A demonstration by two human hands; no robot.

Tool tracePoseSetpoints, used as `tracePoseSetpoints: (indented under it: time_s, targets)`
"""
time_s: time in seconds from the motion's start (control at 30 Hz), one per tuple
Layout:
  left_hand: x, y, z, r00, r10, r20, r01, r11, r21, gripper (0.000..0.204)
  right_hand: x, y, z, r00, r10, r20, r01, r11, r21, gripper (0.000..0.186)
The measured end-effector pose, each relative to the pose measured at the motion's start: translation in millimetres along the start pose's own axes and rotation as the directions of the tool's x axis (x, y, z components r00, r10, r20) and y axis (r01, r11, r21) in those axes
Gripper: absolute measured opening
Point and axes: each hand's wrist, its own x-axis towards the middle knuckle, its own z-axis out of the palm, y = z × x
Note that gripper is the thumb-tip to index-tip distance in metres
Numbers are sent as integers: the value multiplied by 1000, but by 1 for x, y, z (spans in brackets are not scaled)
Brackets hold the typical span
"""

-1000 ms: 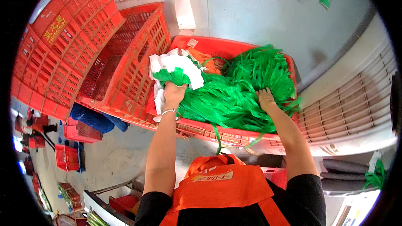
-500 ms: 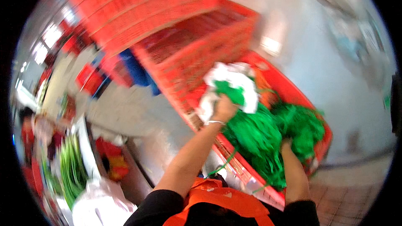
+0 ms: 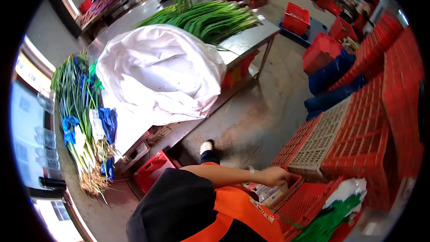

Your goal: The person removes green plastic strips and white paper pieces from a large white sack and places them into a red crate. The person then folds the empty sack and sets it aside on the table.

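My left hand (image 3: 274,176) reaches to the right, a pale band at its wrist. Its fingers curl down at the end rim of a red plastic basket (image 3: 307,199), somewhat blurred. Inside the basket's right part lie a bundle of green ribbon-like strips (image 3: 329,217) and a white crumpled bag (image 3: 351,188). My right hand is out of the picture. To the left, a big white sack (image 3: 161,74) lies spread on a metal table (image 3: 246,42), its mouth wide.
Long green stalks (image 3: 201,20) lie behind the sack, and rooted bunches tied with blue (image 3: 85,125) at the left. Stacked red crates (image 3: 358,139) rise at the right. A red crate (image 3: 152,170) stands under the table. My shoe (image 3: 206,146) is on the floor.
The view has swung left to the table and sack. My left hand has left the green strips and is at the basket's end rim. My right hand has gone out of view.
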Motion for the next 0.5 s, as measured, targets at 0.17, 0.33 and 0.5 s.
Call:
tracePoseSetpoints:
  time_s: [0.17, 0.33, 0.5]
  targets:
    - [-146, -115, -87, 878, -420, -230, 430, 903, -7, 18, -39, -38, -43, 974, 94, -207, -60, 984, 167, 33]
    - [-241, -143, -159, 805, -531, -264, 535, 843, -63, 20, -101, -74, -119, 826, 214, -521, 42, 899, 435, 28]
    - [-257, -107, -249, 857, -341, -385, 321, 940, -118, 20, -170, -160, -213, 704, -10, -710, 510, 704, 495, 23]
